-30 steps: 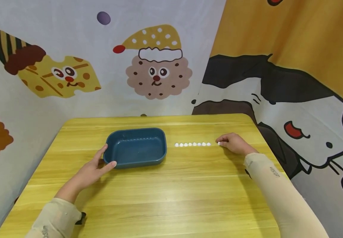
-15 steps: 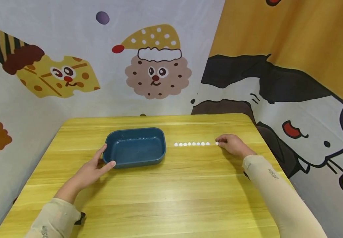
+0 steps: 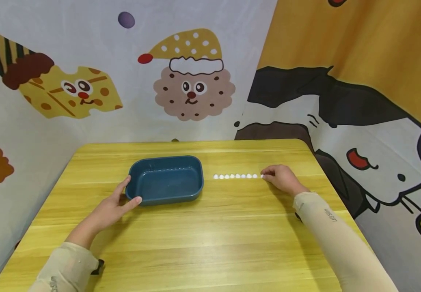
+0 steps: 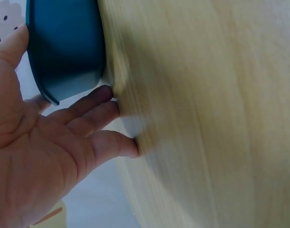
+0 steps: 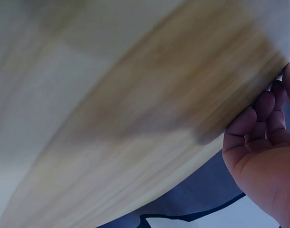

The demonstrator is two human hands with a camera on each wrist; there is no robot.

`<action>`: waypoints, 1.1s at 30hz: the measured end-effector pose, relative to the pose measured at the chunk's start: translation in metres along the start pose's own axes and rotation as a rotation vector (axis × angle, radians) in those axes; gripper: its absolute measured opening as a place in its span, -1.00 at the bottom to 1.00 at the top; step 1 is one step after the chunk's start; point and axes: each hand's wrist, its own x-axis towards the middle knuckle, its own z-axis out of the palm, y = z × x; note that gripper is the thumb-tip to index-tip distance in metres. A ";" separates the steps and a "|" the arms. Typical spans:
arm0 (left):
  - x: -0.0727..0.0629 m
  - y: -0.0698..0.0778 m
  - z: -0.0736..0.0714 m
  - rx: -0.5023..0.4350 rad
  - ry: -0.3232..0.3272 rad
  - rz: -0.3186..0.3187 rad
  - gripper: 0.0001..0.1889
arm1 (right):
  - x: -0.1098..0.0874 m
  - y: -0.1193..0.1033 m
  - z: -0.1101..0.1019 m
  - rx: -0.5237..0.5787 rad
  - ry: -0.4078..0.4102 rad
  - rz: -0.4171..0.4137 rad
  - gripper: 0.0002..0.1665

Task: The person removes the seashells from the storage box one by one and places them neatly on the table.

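A dark blue rectangular dish (image 3: pixel 173 199) with rounded corners stands left of centre on the table, nothing inside it. My left hand (image 3: pixel 106 213) holds its near left corner, thumb on the front side and index finger at the left end. In the left wrist view the other fingers (image 4: pixel 97 116) rest on the table beside the dish. Right of the dish runs a straight row of several small white pieces (image 3: pixel 235 176). At the row's right end my right hand (image 3: pixel 283 178) pinches one more small white piece (image 3: pixel 262 176), low at the tabletop; the right wrist view hides it.
The wood-patterned table (image 3: pixel 203 247) has rounded far corners. Behind it and to both sides hangs printed cloth (image 3: pixel 104 40) with cartoon figures. Cuffs of the beige sleeves (image 3: pixel 307 200) reach over the table on both sides.
My right hand has slid left with its white piece, narrowing the gap to the row's end. The left hand, the dish and the row have stayed in place.
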 end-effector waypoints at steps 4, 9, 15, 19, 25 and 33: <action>0.001 -0.001 0.000 -0.004 0.002 0.000 0.07 | 0.000 -0.002 0.001 -0.005 0.001 0.004 -0.75; 0.001 -0.002 0.001 -0.011 0.006 -0.002 0.07 | -0.001 -0.003 0.002 0.008 -0.002 0.021 -0.75; 0.002 -0.003 0.000 -0.011 0.001 -0.001 0.08 | -0.002 -0.007 0.001 0.040 -0.021 0.043 -0.72; 0.003 -0.004 0.000 -0.015 -0.001 -0.003 0.08 | -0.002 -0.009 0.001 0.046 -0.024 0.040 -0.70; 0.003 -0.003 -0.001 -0.023 -0.006 -0.006 0.08 | -0.002 -0.010 -0.001 0.050 -0.031 0.045 -0.69; 0.002 -0.004 -0.001 -0.015 -0.004 0.003 0.08 | -0.003 -0.009 0.001 0.046 -0.034 0.045 -0.68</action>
